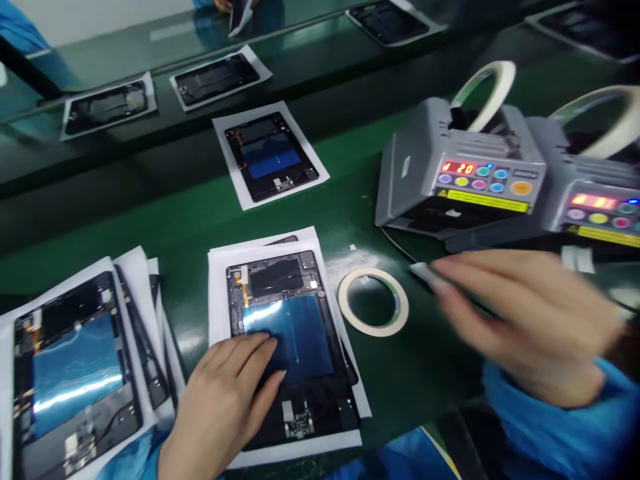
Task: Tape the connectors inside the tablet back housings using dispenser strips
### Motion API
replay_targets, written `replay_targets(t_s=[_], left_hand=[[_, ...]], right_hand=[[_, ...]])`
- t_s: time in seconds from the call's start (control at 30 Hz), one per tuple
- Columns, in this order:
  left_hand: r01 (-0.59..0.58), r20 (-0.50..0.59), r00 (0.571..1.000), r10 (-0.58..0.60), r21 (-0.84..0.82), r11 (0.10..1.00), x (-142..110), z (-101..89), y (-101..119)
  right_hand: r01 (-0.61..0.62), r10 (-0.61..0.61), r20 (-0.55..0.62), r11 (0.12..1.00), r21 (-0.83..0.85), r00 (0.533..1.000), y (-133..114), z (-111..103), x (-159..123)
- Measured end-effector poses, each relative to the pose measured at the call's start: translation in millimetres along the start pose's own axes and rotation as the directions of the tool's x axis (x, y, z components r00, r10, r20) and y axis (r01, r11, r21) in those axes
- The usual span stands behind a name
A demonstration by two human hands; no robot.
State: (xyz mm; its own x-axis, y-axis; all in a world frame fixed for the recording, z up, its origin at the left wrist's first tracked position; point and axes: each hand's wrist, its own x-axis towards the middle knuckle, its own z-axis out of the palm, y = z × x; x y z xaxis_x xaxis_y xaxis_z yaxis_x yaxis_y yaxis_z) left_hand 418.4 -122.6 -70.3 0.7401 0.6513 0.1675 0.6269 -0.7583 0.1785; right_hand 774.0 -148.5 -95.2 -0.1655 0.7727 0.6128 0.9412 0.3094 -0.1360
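My left hand (225, 387) lies on an opened tablet (295, 393), fingers resting over the lower left of its shiny blue battery (305, 333). The tablet lies on white sheets, with another dark tablet edge showing beneath. On the right, my right hand (530, 313), a little blurred, is closed in a pinch on a short piece of white tape (423, 272). It hovers over the table, in front of the tape dispensers. Between the hands lies a roll of cream-coloured tape (345, 303), flat on the green surface.
Two grey tape dispensers (410, 167) with lit displays stand at the right, tape rolls on top. More opened tablets (75, 293) are stacked with white sheets at the left. Another tablet (270, 157) lies behind; several more line the raised back strip. A person's hand shows at the top.
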Motion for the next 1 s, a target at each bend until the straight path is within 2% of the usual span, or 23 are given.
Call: replay_targets(t_s=[0.03, 0.07, 0.13, 0.23, 0.3, 0.37, 0.43, 0.5, 0.6, 0.67, 0.73, 0.83, 1.0], left_hand=[[0.003, 0.027, 1.000, -0.003, 0.004, 1.000, 2.7, -1.9, 2.3], [0.006, 0.056, 0.998, -0.007, 0.010, 1.000, 5.4, -4.8, 4.7], [0.020, 0.121, 0.992, -0.022, 0.024, 1.000, 10.6, -14.4, 9.6], [0.053, 0.220, 0.973, -0.065, 0.059, 0.997, 20.4, -37.2, 13.5], [0.095, 0.271, 0.954, -0.127, 0.129, 0.987, 34.8, -51.3, 9.5], [0.166, 0.277, 0.933, -0.229, 0.232, 0.959, 60.1, -56.2, -3.0], [0.255, 0.240, 0.909, -0.341, 0.327, 0.910, 95.4, -47.8, -24.4], [0.289, 0.215, 0.896, -0.388, 0.379, 0.879, 134.3, -28.0, -50.7], [0.232, 0.246, 0.908, -0.338, 0.375, 0.897, 182.4, 7.2, -87.7], [0.201, 0.288, 0.903, -0.318, 0.371, 0.907, 200.8, 23.9, -105.8], [0.177, 0.319, 0.897, -0.305, 0.374, 0.911, 208.5, 32.2, -118.5], [0.136, 0.355, 0.892, -0.279, 0.378, 0.916, 207.8, 33.9, -129.6], [0.089, 0.381, 0.892, -0.244, 0.382, 0.920, 204.0, 35.0, -133.6]], right_hand=[[0.112, -0.117, 0.044, 0.988, 0.102, 0.992, -18.7, 12.9, 16.8], [0.168, -0.184, 0.084, 0.972, 0.166, 0.979, -34.4, 26.6, 30.6], [0.210, -0.248, 0.143, 0.948, 0.240, 0.958, -54.0, 53.7, 47.2], [0.175, -0.236, 0.178, 0.937, 0.301, 0.955, -57.6, 84.0, 46.9], [0.146, -0.218, 0.186, 0.930, 0.337, 0.958, -51.6, 94.1, 38.4], [0.117, -0.202, 0.204, 0.923, 0.367, 0.958, -46.0, 97.7, 30.9], [0.097, -0.195, 0.228, 0.920, 0.381, 0.954, -43.2, 98.2, 27.4], [0.103, -0.204, 0.232, 0.918, 0.384, 0.951, -42.9, 98.0, 27.5], [0.134, -0.226, 0.206, 0.914, 0.384, 0.952, -43.8, 98.8, 29.6], [0.137, -0.224, 0.195, 0.914, 0.382, 0.955, -44.0, 99.5, 30.4], [0.134, -0.222, 0.195, 0.914, 0.384, 0.955, -43.8, 99.6, 30.5], [0.155, -0.240, 0.184, 0.909, 0.386, 0.953, -43.0, 98.6, 30.5], [0.203, -0.279, 0.154, 0.901, 0.384, 0.948, -42.1, 98.1, 30.8]])
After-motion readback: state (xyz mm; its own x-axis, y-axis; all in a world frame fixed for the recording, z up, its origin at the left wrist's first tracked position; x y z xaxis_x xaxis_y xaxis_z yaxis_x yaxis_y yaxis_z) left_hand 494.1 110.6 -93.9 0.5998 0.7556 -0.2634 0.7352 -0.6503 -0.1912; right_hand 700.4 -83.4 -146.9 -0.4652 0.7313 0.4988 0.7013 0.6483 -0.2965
